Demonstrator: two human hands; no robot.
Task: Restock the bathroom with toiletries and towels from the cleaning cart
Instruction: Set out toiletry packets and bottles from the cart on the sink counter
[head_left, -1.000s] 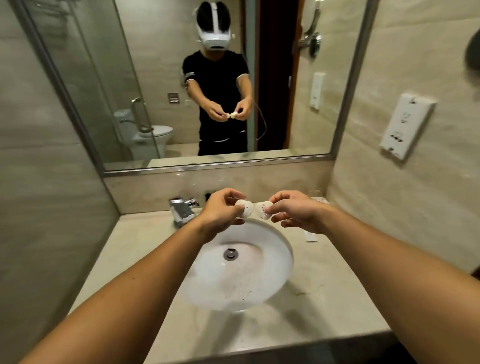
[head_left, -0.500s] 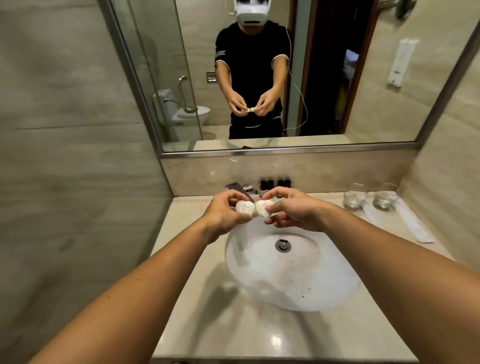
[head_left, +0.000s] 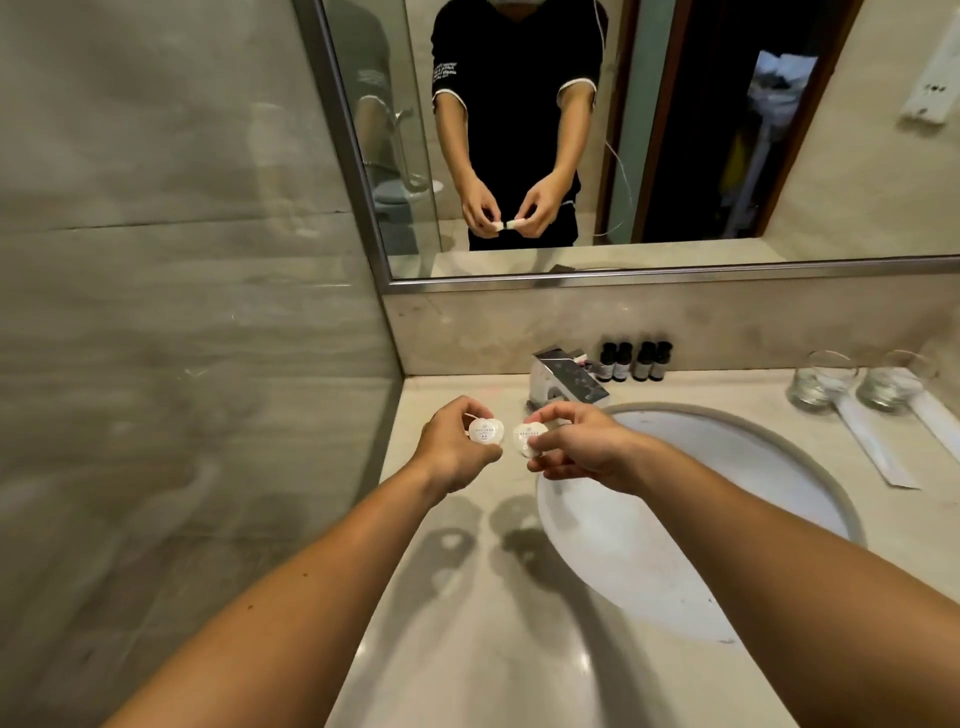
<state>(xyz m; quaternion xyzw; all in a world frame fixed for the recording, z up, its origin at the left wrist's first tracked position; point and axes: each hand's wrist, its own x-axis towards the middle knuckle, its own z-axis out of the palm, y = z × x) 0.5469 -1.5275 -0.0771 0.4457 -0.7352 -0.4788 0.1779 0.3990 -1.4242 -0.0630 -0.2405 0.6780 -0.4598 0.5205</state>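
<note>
White round packets, probably soap: left hand (head_left: 457, 447) pinches one (head_left: 485, 432), right hand (head_left: 576, 447) other (head_left: 529, 439); faucet (head_left: 566, 382) behind.

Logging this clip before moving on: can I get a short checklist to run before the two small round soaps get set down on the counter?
1. Left hand holds a soap: ok.
2. Right hand holds the other soap: ok.
3. Soaps apart, not touching: ok.
4. Bare counter below the hands for placing: ok.
5. Right hand sits near the sink rim, so a soap could drop in: not ok.
6. Wrappers intact: cannot tell.
</note>
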